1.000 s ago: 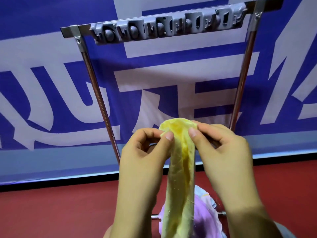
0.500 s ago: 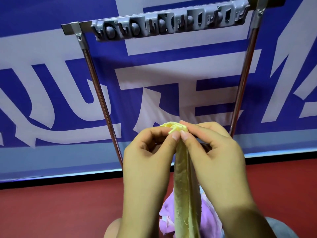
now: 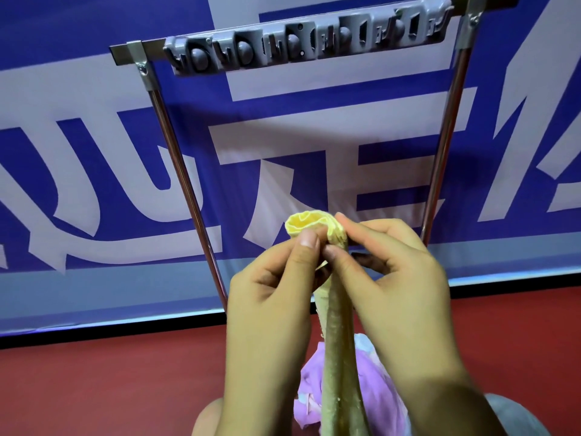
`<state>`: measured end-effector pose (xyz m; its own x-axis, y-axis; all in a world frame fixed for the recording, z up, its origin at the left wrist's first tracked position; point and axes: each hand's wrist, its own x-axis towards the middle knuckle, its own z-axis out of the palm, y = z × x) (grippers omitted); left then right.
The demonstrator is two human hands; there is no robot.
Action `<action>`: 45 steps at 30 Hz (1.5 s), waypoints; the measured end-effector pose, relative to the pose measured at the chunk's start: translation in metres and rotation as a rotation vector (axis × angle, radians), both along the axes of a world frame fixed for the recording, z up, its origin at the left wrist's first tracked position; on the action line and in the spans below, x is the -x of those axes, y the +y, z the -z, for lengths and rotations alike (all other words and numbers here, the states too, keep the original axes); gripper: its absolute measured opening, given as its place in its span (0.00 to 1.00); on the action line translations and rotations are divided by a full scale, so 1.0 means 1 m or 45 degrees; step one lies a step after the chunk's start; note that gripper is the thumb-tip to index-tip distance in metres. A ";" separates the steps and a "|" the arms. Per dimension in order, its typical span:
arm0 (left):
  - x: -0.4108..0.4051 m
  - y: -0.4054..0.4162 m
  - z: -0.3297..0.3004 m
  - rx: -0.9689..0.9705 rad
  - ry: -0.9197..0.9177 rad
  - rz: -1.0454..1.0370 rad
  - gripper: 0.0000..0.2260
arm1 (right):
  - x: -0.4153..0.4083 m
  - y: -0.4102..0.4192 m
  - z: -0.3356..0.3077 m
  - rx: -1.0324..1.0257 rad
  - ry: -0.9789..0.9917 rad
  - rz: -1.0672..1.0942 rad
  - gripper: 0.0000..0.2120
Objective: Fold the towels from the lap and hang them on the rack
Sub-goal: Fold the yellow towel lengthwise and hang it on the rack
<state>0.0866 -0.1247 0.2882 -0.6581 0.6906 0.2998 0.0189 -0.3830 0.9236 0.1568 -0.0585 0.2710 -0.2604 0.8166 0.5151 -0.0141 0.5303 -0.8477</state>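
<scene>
Hanging behind it all: a blue and white banner fills the upper frame, red floor along the bottom.
Rack: the rack, metal with a grey clip bar across the top centre and two slanting legs, carries no towel yet.
Purple towel: the purple towel sits bunched on the lap, bottom centre, waiting its turn.
Yellow towel: the yellow towel hangs as a narrow strip from mid-frame down over the lap, its top edge bunched into a small ruffle.
Left hand: the left hand is pinching that top edge, thumb against fingers.
Right hand: the right hand is grasping the same edge from the other side, fingertips nearly touching the left thumb.
Risk: both grips sit on one small bunch, so I'd say a loosened pinch could let the strip drop onto the purple one and undo the fold.
Risk on hanging: lifted like this, it may go on twisted or slide off.
</scene>
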 end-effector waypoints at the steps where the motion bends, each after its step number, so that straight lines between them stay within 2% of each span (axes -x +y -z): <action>1: 0.002 -0.001 0.001 -0.007 -0.002 0.047 0.08 | -0.001 0.001 -0.001 0.015 0.026 -0.006 0.14; 4: 0.009 -0.003 0.005 0.012 0.106 0.098 0.09 | -0.007 0.001 -0.006 0.095 0.104 -0.119 0.10; 7: 0.017 0.000 0.014 0.038 0.193 -0.034 0.04 | -0.012 0.003 -0.010 0.190 0.197 -0.256 0.11; 10: 0.030 0.005 0.028 0.136 0.282 -0.257 0.15 | -0.014 0.007 -0.008 0.263 0.252 -0.369 0.09; 14: 0.045 0.009 0.027 0.156 0.227 -0.093 0.25 | -0.018 0.015 -0.008 0.368 0.262 -0.474 0.08; 18: 0.060 0.006 0.007 0.130 0.340 0.023 0.07 | -0.019 0.023 -0.012 0.360 0.244 -0.503 0.10; 24: 0.066 0.000 -0.035 -0.031 0.493 0.075 0.05 | -0.024 0.037 -0.041 -0.004 0.210 -0.480 0.09; 29: 0.070 0.005 -0.039 0.130 0.571 -0.009 0.05 | -0.014 0.045 -0.032 0.047 0.223 -0.492 0.11; 32: 0.075 0.005 -0.043 0.281 0.806 -0.053 0.06 | -0.014 0.042 -0.032 0.014 0.275 -0.494 0.12; 38: 0.079 -0.001 -0.067 0.484 1.488 0.095 0.22 | -0.007 0.035 -0.033 -0.057 0.216 -0.535 0.14; 40: 0.074 0.001 -0.073 0.500 1.643 0.088 0.21 | -0.003 0.033 -0.031 -0.025 0.206 -0.570 0.14; 42: 0.070 0.005 -0.075 0.506 1.692 0.097 0.16 | -0.001 0.033 -0.029 0.009 0.196 -0.570 0.13; 45: 0.069 0.008 -0.078 0.561 1.620 0.192 0.11 | -0.002 0.035 -0.027 0.049 0.195 -0.565 0.12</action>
<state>0.0178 -0.1164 0.3664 -0.0030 0.9266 0.3760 0.9293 -0.1362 0.3432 0.1592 -0.0235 0.2984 -0.5118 0.6629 0.5465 -0.3588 0.4130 -0.8371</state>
